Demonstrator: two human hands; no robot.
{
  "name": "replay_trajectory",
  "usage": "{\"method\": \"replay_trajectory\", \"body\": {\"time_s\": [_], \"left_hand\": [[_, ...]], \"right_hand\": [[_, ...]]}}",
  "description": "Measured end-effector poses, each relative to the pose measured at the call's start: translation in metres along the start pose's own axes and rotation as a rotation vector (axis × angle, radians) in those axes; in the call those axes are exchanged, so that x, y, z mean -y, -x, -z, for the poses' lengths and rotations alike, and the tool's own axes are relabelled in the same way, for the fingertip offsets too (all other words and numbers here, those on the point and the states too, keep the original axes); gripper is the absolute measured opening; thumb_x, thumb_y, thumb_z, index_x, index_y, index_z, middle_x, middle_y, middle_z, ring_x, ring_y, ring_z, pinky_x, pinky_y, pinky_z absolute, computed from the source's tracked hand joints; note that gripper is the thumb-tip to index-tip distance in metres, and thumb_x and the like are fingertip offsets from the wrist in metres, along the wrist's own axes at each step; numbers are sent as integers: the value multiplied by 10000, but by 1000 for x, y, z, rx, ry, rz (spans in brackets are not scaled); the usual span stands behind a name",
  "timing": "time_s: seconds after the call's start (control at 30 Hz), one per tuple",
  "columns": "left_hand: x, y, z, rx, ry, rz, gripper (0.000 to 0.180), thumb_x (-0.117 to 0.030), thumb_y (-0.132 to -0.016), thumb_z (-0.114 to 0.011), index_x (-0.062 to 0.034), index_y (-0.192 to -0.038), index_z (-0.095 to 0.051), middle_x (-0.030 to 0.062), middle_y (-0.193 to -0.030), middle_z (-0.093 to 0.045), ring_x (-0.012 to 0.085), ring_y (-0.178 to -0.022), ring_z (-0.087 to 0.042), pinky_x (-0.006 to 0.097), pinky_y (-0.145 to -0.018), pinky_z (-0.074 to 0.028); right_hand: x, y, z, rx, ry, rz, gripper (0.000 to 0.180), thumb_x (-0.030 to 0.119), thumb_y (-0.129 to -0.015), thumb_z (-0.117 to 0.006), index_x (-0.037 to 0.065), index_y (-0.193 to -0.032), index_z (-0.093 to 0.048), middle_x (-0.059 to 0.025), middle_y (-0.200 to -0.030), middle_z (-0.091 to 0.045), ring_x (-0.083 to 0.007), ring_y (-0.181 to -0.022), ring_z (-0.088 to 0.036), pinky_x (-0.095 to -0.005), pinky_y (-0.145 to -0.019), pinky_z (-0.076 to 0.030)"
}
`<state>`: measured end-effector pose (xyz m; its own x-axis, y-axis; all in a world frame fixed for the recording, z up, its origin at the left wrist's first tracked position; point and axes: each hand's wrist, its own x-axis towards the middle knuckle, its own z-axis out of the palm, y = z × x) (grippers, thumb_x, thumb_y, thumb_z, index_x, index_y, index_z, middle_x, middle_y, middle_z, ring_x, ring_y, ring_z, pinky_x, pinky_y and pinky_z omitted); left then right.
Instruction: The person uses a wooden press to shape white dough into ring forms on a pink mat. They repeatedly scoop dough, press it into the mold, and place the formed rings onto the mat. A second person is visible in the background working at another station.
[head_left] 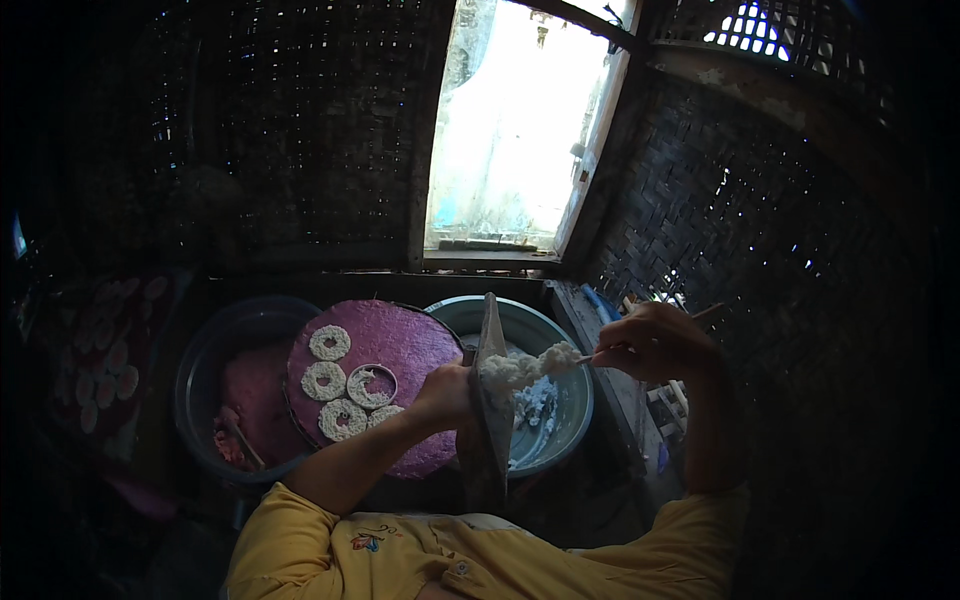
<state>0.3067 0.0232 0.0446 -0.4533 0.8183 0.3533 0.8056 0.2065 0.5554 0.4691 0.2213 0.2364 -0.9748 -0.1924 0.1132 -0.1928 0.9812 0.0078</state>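
Holding white paste [540, 366] on a stick [709, 313] beside a flat board [490, 435].
The right hand [648, 343] pinches the stick, fingers closed, paste at its nine o'clock; the left hand [444, 394], curled on the board, has paste at three o'clock, the pink tray [420, 340] at nine.

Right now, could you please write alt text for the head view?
A person's left hand holds a flat board and the right hand a thin stick, with lumpy white paste between, above a basin; pale rings lie on a round purple disc to the left.
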Motion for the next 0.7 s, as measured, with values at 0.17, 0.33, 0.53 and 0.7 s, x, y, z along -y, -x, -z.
{"method": "replay_trajectory", "body": {"time_s": [0.17,0.33,0.53,0.7], "left_hand": [[-8,2,-4,104,-124,21,383,-367,-700,-673,-95,-969,-648,149,-885,-631,333,-856,-607,407,-749,-489],[-4,3,3,57,11,77,409,-354,-682,-699,-82,-982,-642,147,-900,-645,317,-858,-624,385,-745,-492],[22,4,1,37,353,121,353,-304,-704,-684,-55,-953,-655,148,-914,-633,305,-898,-627,372,-774,-489],[52,6,11,39,1145,248,290,-230,-812,-622,-31,-1022,-613,122,-944,-636,232,-885,-633,344,-777,-497]], "right_hand": [[29,-18,-15,59,96,12,242,330,-795,-649,108,-705,-622,-87,-590,-605,-260,-608,-641,-387,-545,-481],[58,-29,-46,-114,269,77,252,284,-779,-642,54,-712,-561,-105,-623,-596,-271,-609,-634,-368,-577,-491],[70,-23,-71,-541,603,434,77,128,-807,-589,103,-763,-530,0,-722,-547,-109,-559,-522,-272,-518,-402],[50,12,-48,-653,402,86,119,194,-775,-667,106,-804,-592,-17,-712,-594,-150,-622,-593,-266,-564,-436]]}}
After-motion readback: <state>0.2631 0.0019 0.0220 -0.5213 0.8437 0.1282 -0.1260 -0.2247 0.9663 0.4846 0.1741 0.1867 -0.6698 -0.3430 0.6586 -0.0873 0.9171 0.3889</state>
